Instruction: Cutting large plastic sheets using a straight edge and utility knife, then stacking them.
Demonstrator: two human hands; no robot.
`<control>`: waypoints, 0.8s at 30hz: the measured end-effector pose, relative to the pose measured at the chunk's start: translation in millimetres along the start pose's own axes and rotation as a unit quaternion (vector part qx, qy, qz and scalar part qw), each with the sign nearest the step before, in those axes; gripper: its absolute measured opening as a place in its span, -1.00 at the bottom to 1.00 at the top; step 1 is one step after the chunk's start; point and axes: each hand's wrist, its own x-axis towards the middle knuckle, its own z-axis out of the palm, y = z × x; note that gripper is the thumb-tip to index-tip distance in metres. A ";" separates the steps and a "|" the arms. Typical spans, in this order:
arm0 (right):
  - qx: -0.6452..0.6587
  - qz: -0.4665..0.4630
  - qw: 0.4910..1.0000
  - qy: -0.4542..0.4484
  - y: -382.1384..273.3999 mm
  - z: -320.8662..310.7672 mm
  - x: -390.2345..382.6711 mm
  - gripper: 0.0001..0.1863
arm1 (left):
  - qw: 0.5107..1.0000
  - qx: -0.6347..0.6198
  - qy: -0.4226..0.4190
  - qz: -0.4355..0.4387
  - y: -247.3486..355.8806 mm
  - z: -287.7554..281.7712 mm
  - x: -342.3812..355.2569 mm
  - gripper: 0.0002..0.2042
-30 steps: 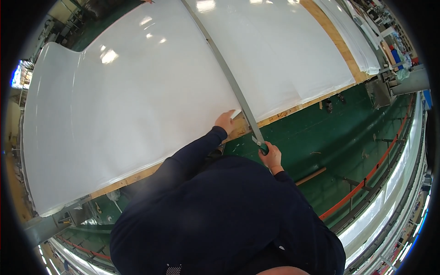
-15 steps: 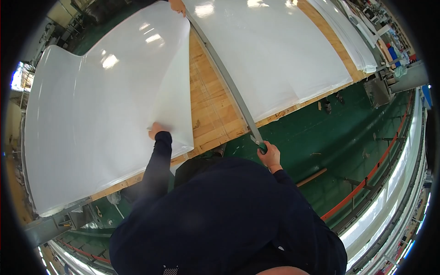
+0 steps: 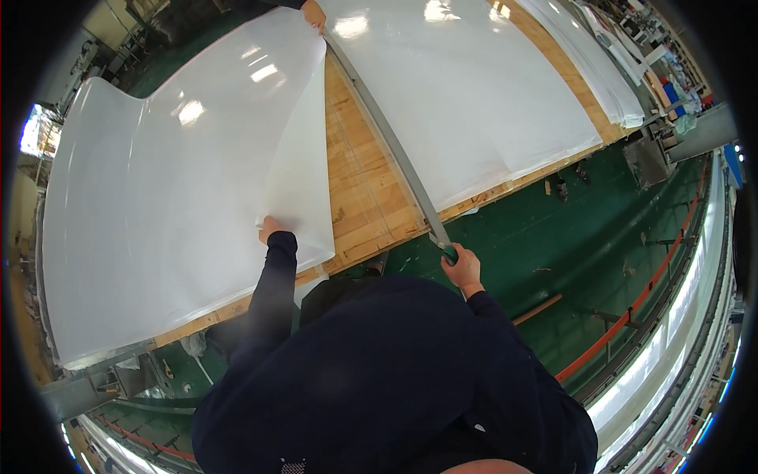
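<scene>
A large white glossy sheet (image 3: 158, 205) lies on the wooden table (image 3: 363, 182), its right part folded back in a pale triangle. My left hand (image 3: 271, 228) has its fingers curled on that sheet by the fold. Along the bare wood runs a long grey metal straightedge (image 3: 387, 138). At its near end, my right hand (image 3: 463, 268) grips a green-handled cutting tool (image 3: 448, 254), whose blade is partly hidden. A co-worker's hand (image 3: 313, 17) is at the straightedge's far end, by the sheet's corner.
A second white sheet (image 3: 497, 110) lies right of the straightedge, with more stacked sheets (image 3: 592, 63) beyond a wooden strip. Below are the green floor (image 3: 521, 237), a red rail (image 3: 624, 324) and a steel beam (image 3: 695, 126) at the right.
My left hand has moved leftward from beside the straightedge, folding the sheet back and exposing wood. The co-worker's hand has come further into view. My right hand has barely moved.
</scene>
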 end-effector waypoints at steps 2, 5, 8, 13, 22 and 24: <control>-0.001 0.001 1.000 -0.001 0.0 0.3 -0.2 -0.57 | 0.997 0.071 -0.027 0.016 4.6 -2.3 -4.2 -0.78; -0.006 0.000 1.000 0.001 0.3 0.5 -0.3 -0.57 | 0.991 0.109 -0.071 0.013 4.4 -3.6 -7.4 -0.81; -0.007 -0.001 1.000 0.002 0.0 0.2 -0.4 -0.57 | 0.980 0.128 -0.150 -0.031 -4.2 -2.3 -10.8 -0.88; -0.011 0.011 1.000 -0.011 -1.4 -0.9 -0.1 -0.59 | 0.914 0.160 -0.365 -0.073 -14.9 15.5 -60.6 -0.93; -0.011 0.011 1.000 -0.010 -0.1 0.9 -0.5 -0.56 | 0.583 0.600 -0.475 0.274 -10.0 38.4 -166.0 -0.06; -0.003 -0.001 1.000 -0.001 0.2 1.3 -0.2 -0.56 | 0.497 0.743 -0.402 0.196 -16.9 31.0 -176.2 0.27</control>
